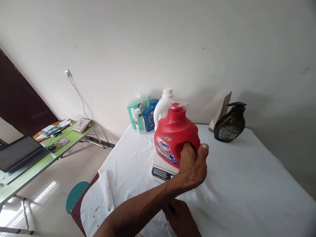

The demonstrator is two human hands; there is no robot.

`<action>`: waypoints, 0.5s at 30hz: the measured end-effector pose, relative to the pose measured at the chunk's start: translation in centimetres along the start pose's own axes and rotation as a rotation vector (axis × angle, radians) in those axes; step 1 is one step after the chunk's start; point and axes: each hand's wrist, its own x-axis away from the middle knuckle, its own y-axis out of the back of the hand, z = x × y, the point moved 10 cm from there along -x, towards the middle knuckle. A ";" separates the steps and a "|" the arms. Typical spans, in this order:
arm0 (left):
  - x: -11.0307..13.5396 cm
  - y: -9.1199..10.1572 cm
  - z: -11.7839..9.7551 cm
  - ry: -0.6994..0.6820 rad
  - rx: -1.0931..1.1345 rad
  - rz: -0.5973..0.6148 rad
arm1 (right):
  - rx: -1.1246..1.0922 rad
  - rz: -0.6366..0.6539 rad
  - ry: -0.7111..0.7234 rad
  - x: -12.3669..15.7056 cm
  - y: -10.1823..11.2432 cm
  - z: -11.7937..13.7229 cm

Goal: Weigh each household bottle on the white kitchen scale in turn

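A red detergent jug (172, 131) with a clear cap stands on a small white digital scale (160, 171) on the white-covered table (247, 184). My left hand (194, 166) reaches across from the lower left and is closed round the jug's handle, thumb on the right side. My right hand (182, 219) rests low on the table at the bottom edge, partly under my left forearm. Its fingers are hidden.
Behind the jug stand a white bottle (163, 105), a blue bottle (149, 115), a green bottle (135, 108) and a small clear bottle (139, 121). A dark pump bottle (230, 124) stands at back right. A green side table (37, 164) with a laptop (19, 153) is left.
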 end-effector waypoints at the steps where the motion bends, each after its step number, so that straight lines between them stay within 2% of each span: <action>1: 0.2 0.4 0.1 0.004 0.005 -0.012 | -0.005 0.002 -0.001 0.0 0.0 -0.2; 4: 0.7 2.1 0.0 -0.031 0.058 -0.046 | -0.006 -0.011 0.022 0.0 0.1 -0.3; 7: 0.8 4.3 0.4 -0.032 0.145 -0.032 | -0.019 0.029 0.054 0.0 -0.4 -0.2; 12: 0.3 9.4 1.4 0.052 0.153 -0.095 | -0.073 0.043 0.053 0.0 -0.9 -0.6; 15: -0.1 11.7 1.8 0.061 0.163 -0.144 | -0.073 0.038 0.039 0.1 -0.9 -0.6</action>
